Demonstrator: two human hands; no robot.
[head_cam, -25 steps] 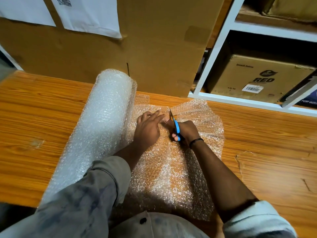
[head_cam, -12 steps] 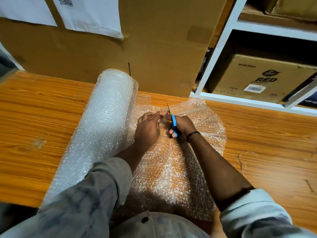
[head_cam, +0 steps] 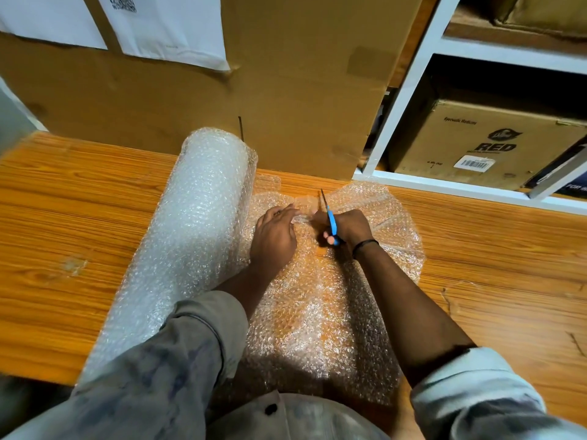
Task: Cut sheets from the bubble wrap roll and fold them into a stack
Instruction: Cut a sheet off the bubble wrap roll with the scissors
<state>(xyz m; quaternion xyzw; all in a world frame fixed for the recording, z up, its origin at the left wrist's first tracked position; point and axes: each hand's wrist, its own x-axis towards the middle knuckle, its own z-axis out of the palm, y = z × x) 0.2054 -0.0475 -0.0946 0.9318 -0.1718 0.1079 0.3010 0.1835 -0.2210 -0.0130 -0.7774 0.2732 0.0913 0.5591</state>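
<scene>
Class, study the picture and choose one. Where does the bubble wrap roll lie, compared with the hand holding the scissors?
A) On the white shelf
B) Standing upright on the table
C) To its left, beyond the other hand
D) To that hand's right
C: the roll lies flat on the table, left of the left hand, while the right hand grips the scissors.
</scene>
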